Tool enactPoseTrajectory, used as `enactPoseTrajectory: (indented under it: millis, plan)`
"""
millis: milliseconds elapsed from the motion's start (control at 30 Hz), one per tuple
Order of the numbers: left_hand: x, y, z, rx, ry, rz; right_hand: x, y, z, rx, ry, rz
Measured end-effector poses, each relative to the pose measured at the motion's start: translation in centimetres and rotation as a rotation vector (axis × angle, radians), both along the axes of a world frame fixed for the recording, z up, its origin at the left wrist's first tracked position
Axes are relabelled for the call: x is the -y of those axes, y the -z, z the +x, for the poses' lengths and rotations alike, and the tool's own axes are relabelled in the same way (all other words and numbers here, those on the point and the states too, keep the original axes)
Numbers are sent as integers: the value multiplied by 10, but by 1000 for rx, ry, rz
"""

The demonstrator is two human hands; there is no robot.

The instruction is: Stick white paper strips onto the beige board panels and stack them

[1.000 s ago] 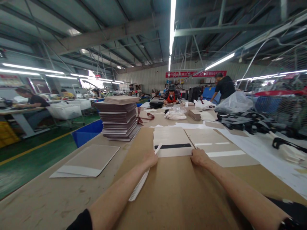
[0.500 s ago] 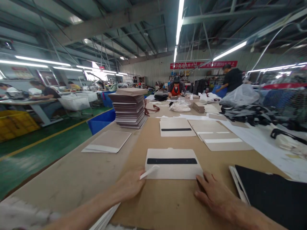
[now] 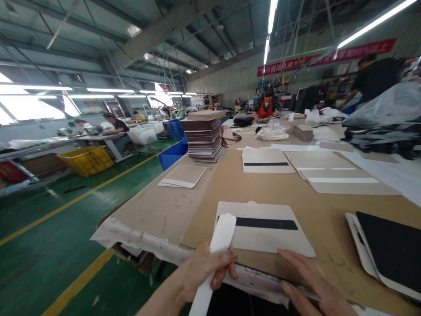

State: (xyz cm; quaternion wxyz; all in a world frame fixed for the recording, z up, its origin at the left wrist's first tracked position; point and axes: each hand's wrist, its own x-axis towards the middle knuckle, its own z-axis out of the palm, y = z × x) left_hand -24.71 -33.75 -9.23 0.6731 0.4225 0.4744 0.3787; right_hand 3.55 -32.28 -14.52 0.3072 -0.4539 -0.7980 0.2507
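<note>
My left hand [image 3: 210,265] grips a long white strip [image 3: 221,239] with a clipped end, held tilted in front of the near panel. That panel [image 3: 263,241] is cream-coloured, with rounded corners and a black band [image 3: 266,223] across it; the strip covers the band's left end. My right hand [image 3: 312,281] has its fingers stretched out and apart, the index fingertip at the panel's near edge. Its lower part runs out of view.
Further back lie another banded panel [image 3: 268,160] and panels with white strips [image 3: 348,186]. Black sheets [image 3: 391,245] lie at right. A tall stack of boards [image 3: 202,138] and a smaller pile [image 3: 184,175] stand left. A co-worker [image 3: 267,105] is across the table.
My left hand has brought the white strip up and nearer, showing its length. My right hand stays by the panel's near edge. The camera view has turned left.
</note>
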Motion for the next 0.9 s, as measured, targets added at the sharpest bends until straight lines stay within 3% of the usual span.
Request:
enactPoseTrajectory:
  millis: [133,233,333,433,667,900]
  plan:
    - [-5,8,24,221,83,5,3,-37,-47,-270,21,-344]
    - [-5,8,35,261,143,3,-2,-48,-65,-463,26,-468]
    - [-4,7,42,266,148,-1,-5,-52,-71,-558,-58,-508]
    - [-4,9,46,253,96,-26,-3,-54,-72,-510,-16,-402]
    - [-6,14,54,224,2,-61,0,-43,-74,-362,155,97]
    - [-6,13,65,189,-44,-94,-3,-31,-79,-343,211,274]
